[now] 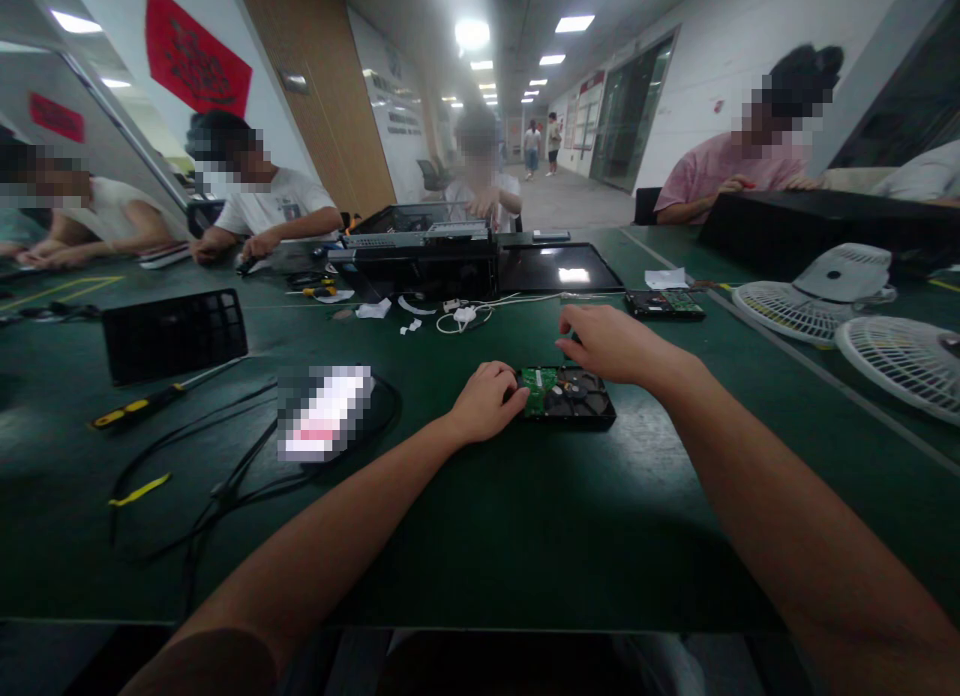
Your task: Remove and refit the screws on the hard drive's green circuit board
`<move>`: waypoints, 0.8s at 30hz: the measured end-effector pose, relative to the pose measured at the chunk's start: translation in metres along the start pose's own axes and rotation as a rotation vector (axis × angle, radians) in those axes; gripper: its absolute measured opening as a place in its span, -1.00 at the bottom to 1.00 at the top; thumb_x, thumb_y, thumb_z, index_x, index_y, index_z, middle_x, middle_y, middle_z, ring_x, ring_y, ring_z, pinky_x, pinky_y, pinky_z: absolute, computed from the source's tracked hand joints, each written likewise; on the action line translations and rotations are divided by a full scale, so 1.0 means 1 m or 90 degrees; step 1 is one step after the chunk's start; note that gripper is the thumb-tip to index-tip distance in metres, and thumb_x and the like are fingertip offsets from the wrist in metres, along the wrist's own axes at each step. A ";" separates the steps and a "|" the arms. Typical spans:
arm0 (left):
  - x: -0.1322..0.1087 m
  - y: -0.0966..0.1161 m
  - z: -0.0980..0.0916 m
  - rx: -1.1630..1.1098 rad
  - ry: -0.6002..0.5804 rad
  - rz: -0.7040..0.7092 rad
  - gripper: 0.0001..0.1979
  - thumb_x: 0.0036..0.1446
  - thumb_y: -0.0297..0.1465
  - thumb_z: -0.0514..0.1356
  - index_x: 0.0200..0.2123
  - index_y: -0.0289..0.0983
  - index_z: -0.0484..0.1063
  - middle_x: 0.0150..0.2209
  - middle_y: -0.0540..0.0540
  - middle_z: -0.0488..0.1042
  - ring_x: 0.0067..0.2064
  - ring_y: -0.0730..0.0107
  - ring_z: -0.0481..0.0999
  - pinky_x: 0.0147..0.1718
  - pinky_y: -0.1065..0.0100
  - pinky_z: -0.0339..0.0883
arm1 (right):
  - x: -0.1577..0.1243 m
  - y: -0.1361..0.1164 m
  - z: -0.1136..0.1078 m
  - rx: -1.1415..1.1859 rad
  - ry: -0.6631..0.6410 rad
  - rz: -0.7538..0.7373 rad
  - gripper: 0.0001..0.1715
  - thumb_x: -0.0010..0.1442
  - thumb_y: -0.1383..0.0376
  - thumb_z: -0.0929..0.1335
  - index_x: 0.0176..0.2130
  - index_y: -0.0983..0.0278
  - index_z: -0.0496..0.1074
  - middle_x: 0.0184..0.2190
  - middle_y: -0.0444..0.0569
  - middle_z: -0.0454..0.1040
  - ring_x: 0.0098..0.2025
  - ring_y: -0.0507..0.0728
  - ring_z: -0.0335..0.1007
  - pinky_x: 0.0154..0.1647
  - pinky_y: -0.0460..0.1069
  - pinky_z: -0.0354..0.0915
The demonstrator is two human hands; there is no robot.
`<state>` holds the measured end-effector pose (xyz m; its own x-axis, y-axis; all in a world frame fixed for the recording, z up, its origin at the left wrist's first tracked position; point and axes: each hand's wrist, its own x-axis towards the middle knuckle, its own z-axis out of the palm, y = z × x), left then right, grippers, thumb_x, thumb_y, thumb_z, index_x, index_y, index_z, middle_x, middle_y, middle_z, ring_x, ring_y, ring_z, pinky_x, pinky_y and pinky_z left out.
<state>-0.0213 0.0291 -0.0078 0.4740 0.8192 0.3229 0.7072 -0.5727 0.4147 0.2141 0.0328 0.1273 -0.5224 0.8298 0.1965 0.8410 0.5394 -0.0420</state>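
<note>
A hard drive (566,396) lies flat on the green table with its green circuit board facing up. My left hand (489,401) is closed around its left end, thumb along the near side, and covers that end. Just above the drive's far edge, my right hand (600,341) hovers with its fingers bent into a pinch. Whatever sits between those fingertips, if anything, is too small to make out. A second hard drive (665,304) lies farther back to the right, beyond my right hand.
Left are a black panel (176,334), a screwdriver (142,408), black cables (217,491) and a blurred-out bright item (324,413). An open computer case (420,261) and flat screen (559,266) stand behind. White fans (795,306) lie right; several people sit around the table.
</note>
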 end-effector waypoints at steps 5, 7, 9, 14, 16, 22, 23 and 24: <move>0.000 -0.001 0.001 0.001 0.007 0.005 -0.72 0.41 -0.18 0.15 -0.32 -0.21 0.43 0.01 -0.19 0.48 0.11 0.06 0.43 0.16 0.00 0.36 | -0.001 -0.002 0.000 0.035 0.006 -0.046 -0.68 0.19 0.43 0.32 -0.04 0.34 0.45 -0.04 0.21 0.54 -0.08 0.27 0.47 -0.07 0.12 0.31; 0.000 -0.002 0.001 0.000 0.010 0.009 -0.72 0.41 -0.18 0.15 -0.32 -0.21 0.43 0.01 -0.19 0.48 0.11 0.06 0.42 0.16 0.00 0.36 | -0.001 -0.002 0.000 0.027 0.002 -0.049 -0.71 0.23 0.40 0.31 -0.03 0.35 0.43 -0.04 0.22 0.54 -0.07 0.27 0.48 -0.06 0.12 0.30; 0.000 -0.002 0.001 -0.002 0.010 0.011 -0.72 0.41 -0.18 0.15 -0.31 -0.21 0.44 0.01 -0.19 0.48 0.10 0.06 0.43 0.16 0.00 0.36 | -0.001 -0.002 0.000 0.009 -0.002 -0.035 -0.75 0.29 0.33 0.32 -0.04 0.35 0.43 -0.09 0.21 0.56 -0.09 0.29 0.48 -0.09 0.13 0.29; 0.000 0.000 0.000 0.000 0.005 0.007 -0.71 0.41 -0.17 0.15 -0.32 -0.21 0.43 0.01 -0.18 0.48 0.10 0.06 0.43 0.15 0.00 0.37 | -0.001 -0.001 -0.001 0.018 -0.004 -0.035 -0.71 0.25 0.34 0.33 -0.03 0.34 0.42 -0.09 0.20 0.55 -0.11 0.28 0.47 -0.11 0.12 0.28; 0.000 0.000 0.000 0.000 0.005 0.006 -0.72 0.41 -0.18 0.15 -0.32 -0.21 0.43 0.01 -0.19 0.48 0.10 0.06 0.43 0.15 0.00 0.37 | -0.001 -0.001 0.000 0.037 -0.001 -0.055 -0.66 0.19 0.41 0.33 -0.01 0.35 0.42 -0.03 0.22 0.52 -0.09 0.26 0.47 -0.09 0.10 0.28; 0.000 -0.001 0.001 -0.001 0.001 0.006 -0.72 0.41 -0.18 0.16 -0.30 -0.21 0.44 0.01 -0.19 0.48 0.10 0.05 0.43 0.13 0.00 0.38 | 0.000 -0.001 0.000 0.017 0.003 -0.033 -0.79 0.27 0.33 0.36 -0.08 0.32 0.46 -0.12 0.18 0.57 -0.12 0.28 0.49 -0.13 0.11 0.27; 0.000 -0.002 0.001 0.000 0.002 0.004 -0.73 0.41 -0.18 0.16 -0.30 -0.21 0.44 0.01 -0.19 0.48 0.11 0.05 0.43 0.14 0.00 0.38 | 0.000 0.000 -0.001 0.008 -0.003 -0.022 -0.82 0.28 0.30 0.37 -0.10 0.32 0.47 -0.17 0.17 0.58 -0.15 0.28 0.50 -0.16 0.11 0.26; 0.000 -0.002 0.002 0.001 0.006 0.004 -0.73 0.41 -0.18 0.16 -0.30 -0.21 0.43 0.01 -0.19 0.48 0.10 0.05 0.43 0.15 -0.01 0.37 | 0.000 0.000 -0.001 0.000 -0.009 -0.013 -0.83 0.29 0.28 0.37 -0.13 0.31 0.48 -0.21 0.15 0.59 -0.18 0.28 0.50 -0.19 0.11 0.25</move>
<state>-0.0219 0.0304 -0.0106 0.4740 0.8151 0.3330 0.7052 -0.5779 0.4107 0.2142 0.0329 0.1282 -0.5416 0.8205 0.1830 0.8300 0.5565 -0.0382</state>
